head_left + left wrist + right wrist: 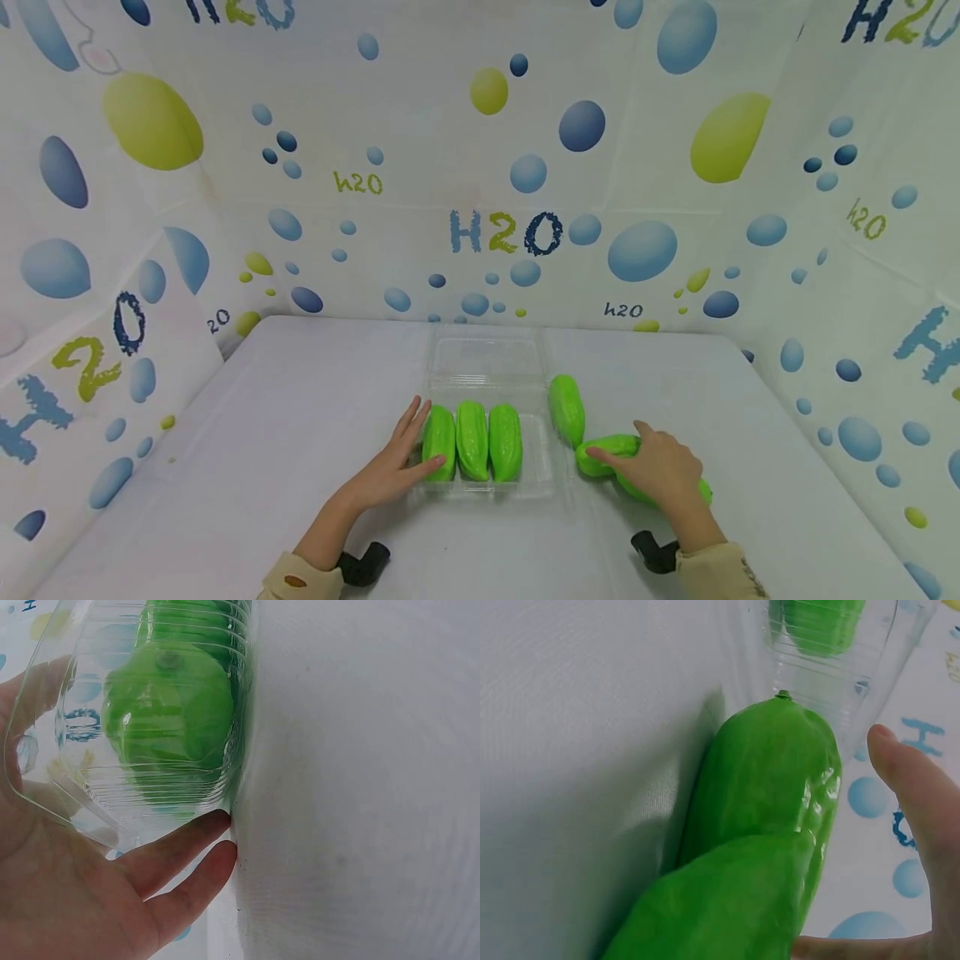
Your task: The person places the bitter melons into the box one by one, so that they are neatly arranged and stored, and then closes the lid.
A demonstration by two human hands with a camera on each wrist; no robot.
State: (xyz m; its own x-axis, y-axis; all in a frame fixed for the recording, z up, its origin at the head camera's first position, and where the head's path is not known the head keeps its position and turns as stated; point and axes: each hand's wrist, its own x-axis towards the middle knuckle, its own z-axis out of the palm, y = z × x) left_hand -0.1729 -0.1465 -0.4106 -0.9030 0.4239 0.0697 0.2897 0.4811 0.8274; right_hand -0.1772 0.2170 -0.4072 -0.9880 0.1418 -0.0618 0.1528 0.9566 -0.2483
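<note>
A clear plastic clamshell container [542,454] holds three stubby green grooved vegetables [472,442] side by side. My left hand [393,462] is at the container's left side, fingers straight, thumb reaching over the front left corner. In the left wrist view, two fingertips [219,851] rest by the container's base. My right hand [667,468] is over two more green vegetables, thumb and index finger spread. One, lying sideways [600,457], is under the thumb; the other [707,492] is mostly hidden beneath the hand. In the right wrist view, the thumb stands apart from the nearer vegetable [769,772].
Another green vegetable [566,407] lies right of the container, its lower end by the sideways one. The container's lid [487,362] is folded back flat behind it. A white table [300,375] carries everything, with a printed H2O sheet [420,108] behind and at the sides.
</note>
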